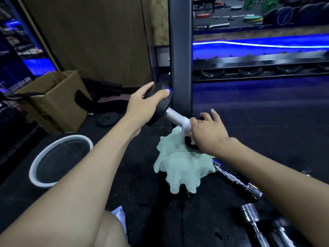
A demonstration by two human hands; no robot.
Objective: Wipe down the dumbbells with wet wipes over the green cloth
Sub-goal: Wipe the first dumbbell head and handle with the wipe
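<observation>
Left hand (142, 106) gripped the upper head of the dumbbell (173, 115), held tilted above the green cloth (179, 166) on the floor. Right hand (207, 132) pressed a white wipe (185, 127) around the handle's lower end.

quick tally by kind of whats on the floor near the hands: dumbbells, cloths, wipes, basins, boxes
dumbbells: 3, one held, two chrome ones lying at right
green cloth: 1
wet wipe: 1
basin: 1
cardboard box: 1
total: 7
</observation>
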